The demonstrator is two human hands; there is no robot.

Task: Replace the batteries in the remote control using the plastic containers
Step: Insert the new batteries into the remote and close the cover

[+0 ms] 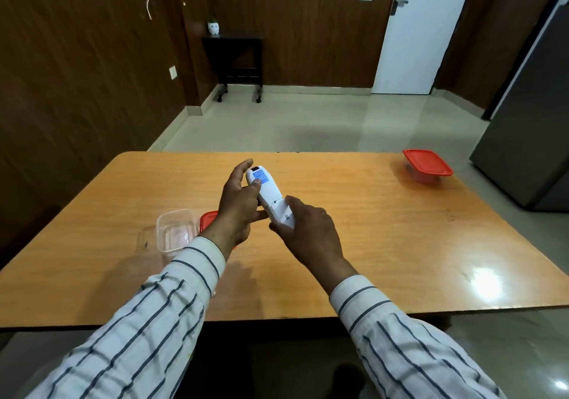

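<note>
1. The white remote control (267,194) has a blue sticker (260,177) on its back, near the far end, toward 12 o'clock. There is tiny print on the sticker, but it is too small and blurry to read.
2. There is a small dark mark on the near end of the remote, toward 6 o'clock. It cannot be read either.
3. No other words or numbers can be read.

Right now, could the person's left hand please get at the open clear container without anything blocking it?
Probably yes, once it lets go: the open clear container sits on the table just left of the left hand, with nothing between them. But that hand's grip is on the remote control, shared with the right hand.
</note>
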